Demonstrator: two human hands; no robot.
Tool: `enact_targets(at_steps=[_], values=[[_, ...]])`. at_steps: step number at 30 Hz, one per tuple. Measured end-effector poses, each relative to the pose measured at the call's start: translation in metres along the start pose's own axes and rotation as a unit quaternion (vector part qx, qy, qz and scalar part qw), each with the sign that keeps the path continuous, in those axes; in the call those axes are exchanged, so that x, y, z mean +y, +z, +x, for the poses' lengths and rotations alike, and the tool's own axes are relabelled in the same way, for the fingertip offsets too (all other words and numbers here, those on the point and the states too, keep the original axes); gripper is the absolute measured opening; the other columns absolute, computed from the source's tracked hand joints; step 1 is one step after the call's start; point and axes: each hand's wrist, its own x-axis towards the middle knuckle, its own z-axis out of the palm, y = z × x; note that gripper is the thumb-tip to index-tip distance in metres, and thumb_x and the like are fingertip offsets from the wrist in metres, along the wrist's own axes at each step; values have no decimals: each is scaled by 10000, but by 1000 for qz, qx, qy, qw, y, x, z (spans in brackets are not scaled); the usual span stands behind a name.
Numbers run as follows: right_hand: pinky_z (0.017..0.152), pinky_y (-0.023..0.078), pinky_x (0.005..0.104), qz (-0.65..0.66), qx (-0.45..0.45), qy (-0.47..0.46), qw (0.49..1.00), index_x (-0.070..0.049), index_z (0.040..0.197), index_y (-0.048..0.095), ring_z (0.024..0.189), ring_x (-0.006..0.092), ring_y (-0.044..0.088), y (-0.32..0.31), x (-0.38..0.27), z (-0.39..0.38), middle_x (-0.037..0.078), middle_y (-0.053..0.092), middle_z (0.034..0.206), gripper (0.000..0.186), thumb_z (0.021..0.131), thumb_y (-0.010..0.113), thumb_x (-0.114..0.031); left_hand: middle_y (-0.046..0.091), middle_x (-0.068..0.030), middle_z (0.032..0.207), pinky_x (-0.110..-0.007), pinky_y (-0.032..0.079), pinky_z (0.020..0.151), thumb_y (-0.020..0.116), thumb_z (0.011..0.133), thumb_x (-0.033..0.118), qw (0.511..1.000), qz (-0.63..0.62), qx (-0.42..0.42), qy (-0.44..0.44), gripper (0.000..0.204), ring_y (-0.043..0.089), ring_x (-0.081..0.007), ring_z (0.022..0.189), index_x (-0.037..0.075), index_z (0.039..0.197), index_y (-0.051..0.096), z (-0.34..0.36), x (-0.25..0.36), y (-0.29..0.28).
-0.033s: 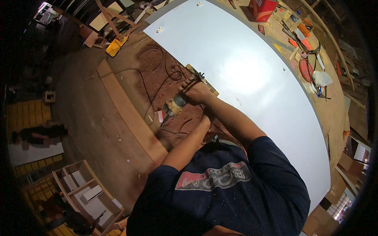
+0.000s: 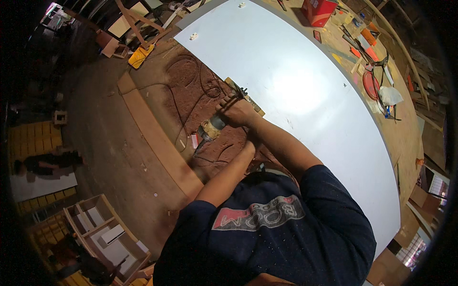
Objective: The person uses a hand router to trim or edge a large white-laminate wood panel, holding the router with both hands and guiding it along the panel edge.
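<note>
The right hand has fingers clamped on the power tool, at the left edge of the white panel; the left hand is hidden, its fingers I cannot tell. A caught cord could tilt the tool and chip the panel.

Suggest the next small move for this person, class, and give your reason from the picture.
Probably ease the tool slightly along the edge of the panel: the right hand already grips it, and it sits at that edge. Which way to go, I cannot tell.
</note>
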Motion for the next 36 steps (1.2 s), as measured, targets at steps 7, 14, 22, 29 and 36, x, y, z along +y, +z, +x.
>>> enact_targets(at_steps=[7,14,22,29,36], values=[[910,544,412,25,-16,17,999,-92,1035,628,980,299,686,26,19,46,105,658,1007,271,820,712,-235,417,-139,1644,-402,315,1249,462,1118,338,942,335,8,24,582,372,-262,1525,59,1616,348,-25,53,7],[697,625,399,47,-111,40,992,-99,1135,690,908,283,759,-1,27,103,94,739,1013,349,806,776,-176,404,-123,1663,-384,283,1279,508,1104,344,797,593,-112,-37,620,338,-249,1565,91,1641,329,-33,120,-17],[811,617,409,29,-21,-13,999,-92,1145,702,999,295,735,-3,44,146,108,738,1071,346,817,740,-195,428,-127,1636,-387,319,1253,532,1092,331,926,375,35,25,614,375,-253,1534,80,1620,345,42,87,-107],[857,612,398,43,-129,16,991,-112,1179,715,1026,283,743,2,47,180,115,756,1083,271,929,635,-177,450,-134,1610,-388,347,1230,555,1080,314,982,127,135,30,601,406,-256,1506,63,1594,370,74,77,-200],[730,617,417,23,-32,17,999,-109,1130,676,925,278,763,35,65,212,102,752,974,233,902,663,-157,471,-141,1584,-390,375,1207,578,1069,297,971,218,97,10,588,437,-259,1478,47,1568,394,88,112,-227]])
